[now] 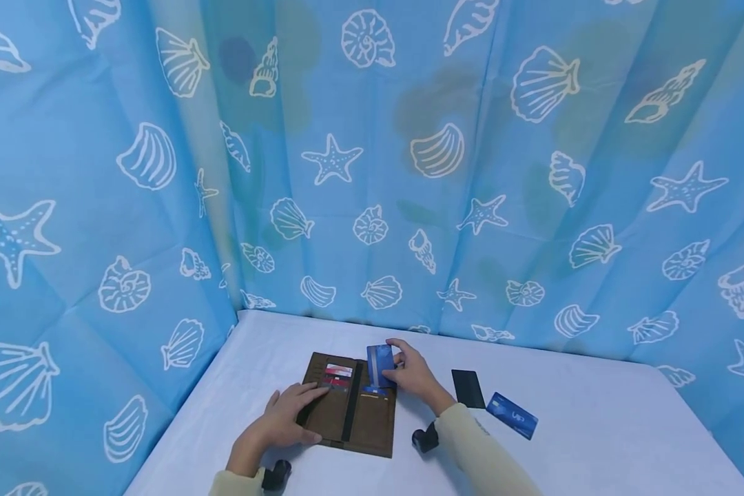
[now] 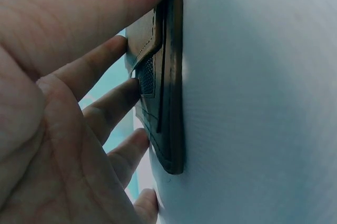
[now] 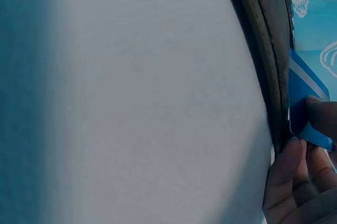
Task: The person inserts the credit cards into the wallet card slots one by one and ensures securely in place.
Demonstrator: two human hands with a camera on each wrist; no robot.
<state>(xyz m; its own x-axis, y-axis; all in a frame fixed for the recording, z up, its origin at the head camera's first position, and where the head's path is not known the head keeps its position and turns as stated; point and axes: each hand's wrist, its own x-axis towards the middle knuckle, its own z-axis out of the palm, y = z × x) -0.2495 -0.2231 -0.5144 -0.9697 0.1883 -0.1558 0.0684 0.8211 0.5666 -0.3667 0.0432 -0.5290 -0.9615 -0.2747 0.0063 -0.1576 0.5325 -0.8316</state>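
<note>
A brown wallet lies spread flat on the white table, card slots facing up. Red and white cards sit in its left slots, and the edge of a blue card shows in a right slot. My right hand pinches another blue card with a pale stripe, held over the wallet's upper right part. In the right wrist view, thumb and fingers grip this blue card beside the wallet's edge. My left hand rests on the wallet's left side, fingers extended; the left wrist view shows fingertips touching the wallet.
Right of the wallet, a black card and a blue VIP card lie on the white tablecloth. A blue curtain with shell patterns stands behind and to the left. Black wrist devices sit near both sleeves.
</note>
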